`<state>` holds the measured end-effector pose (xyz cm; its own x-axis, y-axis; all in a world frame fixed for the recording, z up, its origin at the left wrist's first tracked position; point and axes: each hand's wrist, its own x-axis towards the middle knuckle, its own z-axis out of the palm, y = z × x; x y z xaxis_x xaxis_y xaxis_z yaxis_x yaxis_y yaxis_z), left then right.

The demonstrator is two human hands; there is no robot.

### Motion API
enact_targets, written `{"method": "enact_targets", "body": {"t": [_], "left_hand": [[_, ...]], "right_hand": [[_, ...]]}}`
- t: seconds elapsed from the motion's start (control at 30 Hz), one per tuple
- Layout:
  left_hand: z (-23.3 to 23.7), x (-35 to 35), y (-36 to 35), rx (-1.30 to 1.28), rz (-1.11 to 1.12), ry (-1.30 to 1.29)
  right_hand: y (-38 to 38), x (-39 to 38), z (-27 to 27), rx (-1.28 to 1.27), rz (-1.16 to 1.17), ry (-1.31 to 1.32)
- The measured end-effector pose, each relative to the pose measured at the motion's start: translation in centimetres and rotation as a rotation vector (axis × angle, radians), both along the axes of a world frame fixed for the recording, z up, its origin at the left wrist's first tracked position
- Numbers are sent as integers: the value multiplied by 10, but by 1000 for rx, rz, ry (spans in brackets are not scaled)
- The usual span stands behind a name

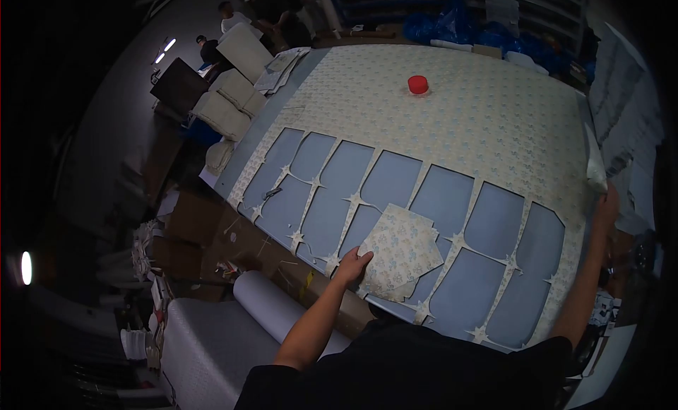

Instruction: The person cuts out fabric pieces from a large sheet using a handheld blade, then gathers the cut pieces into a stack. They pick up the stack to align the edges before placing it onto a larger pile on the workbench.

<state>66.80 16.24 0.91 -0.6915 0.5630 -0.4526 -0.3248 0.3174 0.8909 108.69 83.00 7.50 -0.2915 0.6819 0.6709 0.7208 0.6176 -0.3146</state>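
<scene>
My left hand [352, 266] grips the left edge of a small stack of cut patterned fabric pieces [401, 251], thumb on top. The pieces overlap unevenly above the near part of the table. Beneath and around them spreads a large patterned fabric sheet [487, 120] with rows of panel-shaped cutouts, so the blue-grey tabletop [441, 194] shows through. Stretched out to the right table edge, my right hand [606, 209] closes on the lower end of a pale folded strip of fabric [595, 171]. Its fingertips are partly hidden.
A red-lidded container [418, 85] stands on the sheet. Small dark snips [271, 194] lie in a left cutout. Below left is a large grey roll [282, 311]. Fabric stacks [227, 103] line the left side, with people [240, 21] beyond. Blue bags [452, 25] sit behind.
</scene>
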Motion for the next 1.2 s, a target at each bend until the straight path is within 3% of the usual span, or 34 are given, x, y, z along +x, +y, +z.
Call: {"method": "enact_targets", "body": {"t": [0.07,0.13,0.17,0.23,0.27,0.33,0.47,0.53,0.67,0.83,0.93,1.2], "left_hand": [[1,0,-1,-27,0,-12],[2,-1,-1,-47,-16,-59],[0,0,-1,-47,-14,-57],[-7,-1,-2,33,-1,2],[-7,-2,-2,29,2,4],[-9,-5,-5,-28,-19,-26],[-8,-3,0,24,-33,34],[-5,0,1,-68,-42,179],[-12,-1,1,-5,-32,171],[-3,1,2,-58,-107,256],[-11,-1,0,-8,-96,174],[-11,-2,-4,69,-104,135]], "right_hand": [[-13,5,-35,-259,134,-240],[-58,-4,-83,-449,92,-289],[-69,-5,-106,-449,95,-287],[-77,-7,-141,-158,52,-500],[-79,-14,-127,-160,57,-498],[-82,-23,-95,-500,36,-414],[-73,-31,-91,-362,-5,-556],[-76,-35,-90,-272,-60,-564],[-82,-39,-81,-303,-94,-560],[-80,-31,-95,-140,-31,-387],[-66,-22,-109,-130,-67,-174],[-76,-27,-103,-226,-8,-324]]}}
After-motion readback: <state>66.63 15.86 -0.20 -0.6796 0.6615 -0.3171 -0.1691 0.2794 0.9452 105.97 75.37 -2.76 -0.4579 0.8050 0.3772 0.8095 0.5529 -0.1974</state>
